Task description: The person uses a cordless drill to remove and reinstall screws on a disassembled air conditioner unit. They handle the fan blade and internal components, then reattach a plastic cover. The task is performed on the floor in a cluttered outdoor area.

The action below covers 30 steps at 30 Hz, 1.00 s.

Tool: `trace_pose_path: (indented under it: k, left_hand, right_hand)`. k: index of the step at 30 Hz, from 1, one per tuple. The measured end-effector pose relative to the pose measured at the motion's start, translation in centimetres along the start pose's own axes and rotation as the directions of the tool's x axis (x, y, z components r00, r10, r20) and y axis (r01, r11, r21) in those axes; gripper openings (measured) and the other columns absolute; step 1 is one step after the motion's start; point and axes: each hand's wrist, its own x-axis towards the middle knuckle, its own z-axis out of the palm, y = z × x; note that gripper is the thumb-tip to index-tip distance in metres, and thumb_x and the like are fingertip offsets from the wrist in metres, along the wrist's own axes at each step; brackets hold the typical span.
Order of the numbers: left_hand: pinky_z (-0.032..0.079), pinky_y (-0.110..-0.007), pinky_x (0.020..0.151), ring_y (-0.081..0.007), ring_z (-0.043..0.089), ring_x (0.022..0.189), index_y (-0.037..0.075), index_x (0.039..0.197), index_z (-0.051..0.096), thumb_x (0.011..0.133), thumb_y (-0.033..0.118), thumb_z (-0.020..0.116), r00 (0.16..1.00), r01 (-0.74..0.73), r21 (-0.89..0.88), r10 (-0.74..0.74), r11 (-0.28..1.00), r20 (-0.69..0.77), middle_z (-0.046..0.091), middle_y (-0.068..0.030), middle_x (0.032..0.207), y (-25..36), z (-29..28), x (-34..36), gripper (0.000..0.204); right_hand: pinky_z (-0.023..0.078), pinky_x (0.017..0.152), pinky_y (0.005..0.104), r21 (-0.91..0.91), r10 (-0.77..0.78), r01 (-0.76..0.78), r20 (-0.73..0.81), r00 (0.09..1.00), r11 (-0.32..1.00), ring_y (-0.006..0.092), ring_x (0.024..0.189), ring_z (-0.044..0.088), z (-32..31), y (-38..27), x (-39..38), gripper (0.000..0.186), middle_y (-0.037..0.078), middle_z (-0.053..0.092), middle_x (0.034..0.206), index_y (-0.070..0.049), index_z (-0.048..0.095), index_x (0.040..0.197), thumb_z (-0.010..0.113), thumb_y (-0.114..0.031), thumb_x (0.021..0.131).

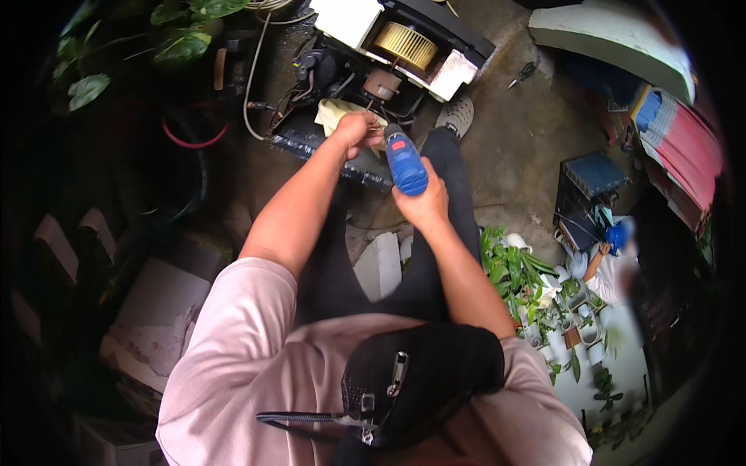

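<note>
My right hand is wrapped round a blue cordless drill with a red patch, its chuck pointing away from me. The drill's nose is at an opened air conditioner unit, near a brownish motor. A gold blower wheel sits behind that motor. Just left of the chuck, my left hand has its fingers curled in; what they hold, if anything, is hidden. Beside it a pale yellow cloth lies over the unit's edge. Below the hands is a dark finned panel.
Green-handled pliers lie on the concrete floor at the upper right. Potted plants stand to my right, with another person beyond them. A cable curves down at the left. A white curved panel is at the far right.
</note>
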Motion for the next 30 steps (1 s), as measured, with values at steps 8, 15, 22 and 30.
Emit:
trace_pose_path:
  k: [8, 15, 22, 30]
  left_hand:
    - [0.065, -0.04, 0.066, -0.0297, 0.073, 0.081, -0.007, 0.12, 0.052, 0.106, 0.007, 0.045, 0.97, 0.059, -0.606, -0.189, 0.793, -0.152, 0.069, -0.0219, 0.1, -4.2, 2.6, 12.3, 0.021]
    - [0.053, -0.03, 0.048, -0.018, 0.059, 0.058, -0.002, 0.111, 0.056, 0.105, 0.007, 0.045, 0.969, 0.027, -0.645, -0.179, 0.764, -0.172, 0.065, -0.013, 0.082, -5.2, 1.9, 15.3, 0.015]
    - [0.05, -0.033, 0.046, -0.0193, 0.058, 0.056, -0.001, 0.108, 0.057, 0.105, 0.006, 0.046, 0.943, 0.042, -0.57, -0.222, 0.821, -0.249, 0.065, -0.0127, 0.081, -4.6, 1.8, 16.5, 0.013]
    - [0.049, -0.033, 0.047, -0.0184, 0.056, 0.058, 0.0, 0.108, 0.054, 0.107, 0.006, 0.045, 0.955, 0.046, -0.657, -0.227, 0.753, -0.193, 0.064, -0.013, 0.084, -5.4, 1.4, 17.5, 0.011]
  right_hand:
    - [0.053, 0.073, 0.0585, -0.119, 0.037, -0.014, 0.193, 0.981, 0.993, 0.0482, 0.084, 0.07, 0.8, 2.3, 5.6, 0.049, 0.022, 0.072, 0.083, -0.009, 0.05, 0.107, 0.084, -0.028, 0.077]
    - [0.052, 0.069, 0.0574, -0.027, -0.026, 0.033, 0.226, 0.974, 0.999, 0.0478, 0.08, 0.069, 0.8, 4.0, 6.5, 0.054, 0.021, 0.07, 0.08, -0.008, 0.049, 0.106, 0.086, -0.036, 0.078]
    - [0.052, 0.068, 0.0578, -0.036, -0.014, 0.024, 0.247, 0.969, 0.999, 0.0476, 0.08, 0.069, 1.4, 4.0, 7.5, 0.057, 0.02, 0.07, 0.081, -0.008, 0.048, 0.106, 0.087, -0.037, 0.077]
    - [0.055, 0.073, 0.0576, -0.173, -0.025, 0.09, 0.346, 0.938, 0.981, 0.0465, 0.081, 0.072, 0.2, 2.2, 8.7, 0.046, 0.022, 0.072, 0.084, -0.006, 0.048, 0.109, 0.076, -0.033, 0.085]
